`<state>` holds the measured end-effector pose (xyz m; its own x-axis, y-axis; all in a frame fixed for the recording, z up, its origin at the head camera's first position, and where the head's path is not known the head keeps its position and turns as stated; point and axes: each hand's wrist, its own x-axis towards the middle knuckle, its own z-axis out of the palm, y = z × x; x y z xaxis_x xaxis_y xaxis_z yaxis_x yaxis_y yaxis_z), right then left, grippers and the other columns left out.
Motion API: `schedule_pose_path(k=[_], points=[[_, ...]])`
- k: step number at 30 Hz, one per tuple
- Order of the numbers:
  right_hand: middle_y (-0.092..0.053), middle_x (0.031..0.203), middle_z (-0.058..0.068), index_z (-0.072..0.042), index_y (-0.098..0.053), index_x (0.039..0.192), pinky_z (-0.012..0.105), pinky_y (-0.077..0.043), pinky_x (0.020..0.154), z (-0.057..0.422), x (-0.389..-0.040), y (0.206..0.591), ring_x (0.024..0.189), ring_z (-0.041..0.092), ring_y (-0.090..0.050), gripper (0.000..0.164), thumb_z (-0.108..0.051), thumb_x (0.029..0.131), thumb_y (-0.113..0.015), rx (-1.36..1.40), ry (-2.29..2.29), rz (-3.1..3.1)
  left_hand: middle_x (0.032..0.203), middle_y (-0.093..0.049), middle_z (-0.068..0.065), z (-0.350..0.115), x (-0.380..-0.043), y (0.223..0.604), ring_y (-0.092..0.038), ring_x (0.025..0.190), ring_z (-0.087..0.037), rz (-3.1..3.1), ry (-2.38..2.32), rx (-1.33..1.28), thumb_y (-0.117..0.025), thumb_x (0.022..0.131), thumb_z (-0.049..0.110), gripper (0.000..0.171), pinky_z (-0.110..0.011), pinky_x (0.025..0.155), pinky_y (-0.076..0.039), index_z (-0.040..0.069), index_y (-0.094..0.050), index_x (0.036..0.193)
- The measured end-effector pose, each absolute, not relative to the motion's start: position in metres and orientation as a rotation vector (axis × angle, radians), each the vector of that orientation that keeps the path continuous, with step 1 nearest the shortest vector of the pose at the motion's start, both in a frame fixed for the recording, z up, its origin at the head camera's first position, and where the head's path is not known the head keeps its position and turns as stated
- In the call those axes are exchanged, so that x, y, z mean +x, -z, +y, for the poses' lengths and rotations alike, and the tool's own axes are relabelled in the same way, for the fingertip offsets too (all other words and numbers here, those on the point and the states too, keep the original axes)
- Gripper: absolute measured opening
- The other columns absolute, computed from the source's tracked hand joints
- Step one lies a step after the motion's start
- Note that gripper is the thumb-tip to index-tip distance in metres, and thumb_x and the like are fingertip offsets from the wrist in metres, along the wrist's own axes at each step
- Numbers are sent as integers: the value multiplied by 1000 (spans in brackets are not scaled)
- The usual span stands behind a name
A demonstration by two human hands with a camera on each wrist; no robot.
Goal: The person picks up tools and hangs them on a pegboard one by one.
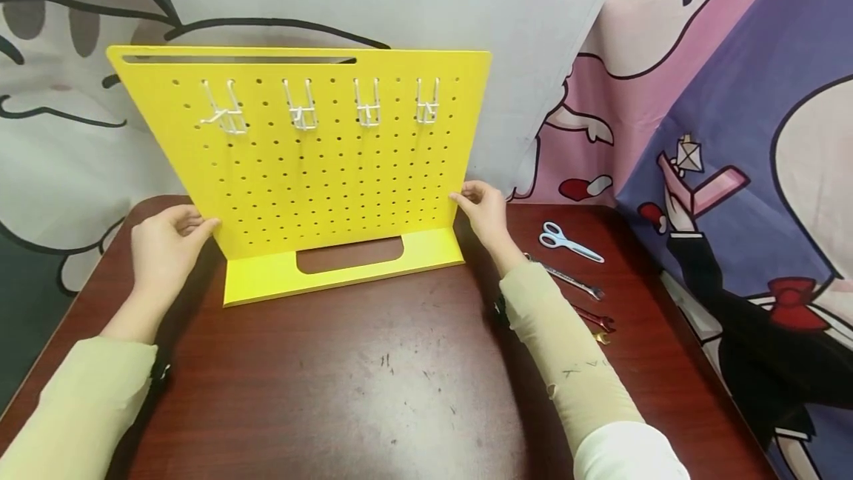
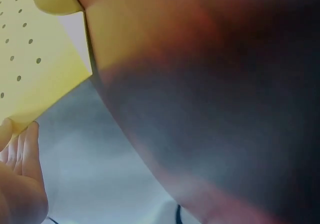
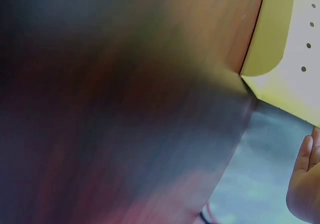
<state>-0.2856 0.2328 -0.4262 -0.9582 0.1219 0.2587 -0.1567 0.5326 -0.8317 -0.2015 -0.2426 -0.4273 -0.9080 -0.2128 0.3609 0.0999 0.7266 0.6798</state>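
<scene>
A yellow pegboard stands upright on its flat foot at the back of the table, with several white wire hooks in a row near its top. My left hand pinches the board's left edge low down, thumb in front and fingers behind. On the opposite edge, also low, my right hand holds the board between thumb and fingers. The left wrist view shows the left hand at the board's edge. In the right wrist view the right hand is partly cut off by the frame.
To the right on the dark red table lie light-blue scissors, a silver wrench, a red wrench and a gold-coloured tool end, partly behind the right sleeve. A printed cloth hangs close behind the board.
</scene>
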Motion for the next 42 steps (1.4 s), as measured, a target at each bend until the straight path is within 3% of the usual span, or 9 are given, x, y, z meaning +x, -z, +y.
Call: schedule_pose_path(k=[3, 7, 9, 11, 14, 29, 37, 39, 42], points=[[-75, 106, 29, 10, -73, 110, 13, -48, 80, 248, -281, 426, 93, 24, -70, 25, -9, 95, -79, 16, -1370, -2470, 104, -76, -35, -230, -213, 426, -34, 68, 40, -2507, 1042, 46, -77, 96, 12, 31, 5, 66, -30, -13, -74, 115], [-73, 104, 27, 9, -73, 109, 8, -44, 75, 268, -274, 426, 88, 12, -62, 25, -10, 95, -79, -18, -1340, -2472, 104, -76, -34, -213, -224, 425, -36, 69, 37, -2516, 1051, -1, -77, 96, 12, 30, 6, 68, -29, -12, -75, 112], [-73, 105, 26, 9, -73, 110, 9, -44, 76, 277, -270, 425, 90, 13, -62, 25, -11, 96, -79, -48, -1330, -2478, 103, -77, -33, -204, -229, 426, -59, 68, 20, -2512, 1054, -28, -78, 95, 12, 27, 5, 68, -30, -11, -76, 109], [-73, 105, 25, 8, -73, 110, 9, -44, 76, 286, -267, 425, 89, 12, -62, 25, -12, 96, -79, -74, -1311, -2482, 102, -78, -31, -196, -233, 425, -76, 73, -9, -2511, 1058, -44, -78, 95, 13, 26, 4, 68, -31, -10, -76, 108], [-73, 105, 24, 7, -73, 110, 10, -45, 76, 297, -262, 424, 87, 8, -62, 26, -13, 96, -79, -108, -1287, -2482, 101, -78, -31, -185, -237, 426, -78, 92, -46, -2505, 1082, -71, -78, 95, 12, 25, 3, 69, -31, -9, -77, 108], [-72, 103, 24, 8, -72, 110, 7, -44, 74, 325, -247, 421, 82, 1, -58, 27, -14, 96, -78, -121, -1219, -2497, 99, -78, -30, -164, -243, 424, -78, 89, -46, -2522, 1124, -174, -78, 96, 14, 23, 5, 69, -31, -8, -76, 102], [-71, 105, 23, 7, -71, 112, 9, -44, 75, 325, -248, 419, 87, 9, -58, 27, -15, 98, -77, -137, -1253, -2520, 101, -76, -32, -172, -246, 412, -76, 92, -48, -2636, 1158, -256, -75, 97, 13, 23, 3, 69, -34, -9, -72, 104], [-71, 106, 23, 7, -71, 113, 9, -44, 76, 326, -248, 419, 88, 9, -59, 27, -16, 98, -76, -138, -1254, -2524, 101, -77, -31, -173, -247, 408, -77, 89, -43, -2653, 1149, -280, -75, 97, 14, 24, 2, 68, -35, -8, -73, 105], [-71, 106, 22, 7, -71, 112, 9, -44, 76, 326, -248, 419, 86, 5, -58, 28, -16, 98, -76, -135, -1250, -2523, 105, -77, -31, -177, -250, 398, -75, 78, -11, -2653, 1165, -290, -75, 97, 17, 27, 1, 69, -38, -7, -72, 110]])
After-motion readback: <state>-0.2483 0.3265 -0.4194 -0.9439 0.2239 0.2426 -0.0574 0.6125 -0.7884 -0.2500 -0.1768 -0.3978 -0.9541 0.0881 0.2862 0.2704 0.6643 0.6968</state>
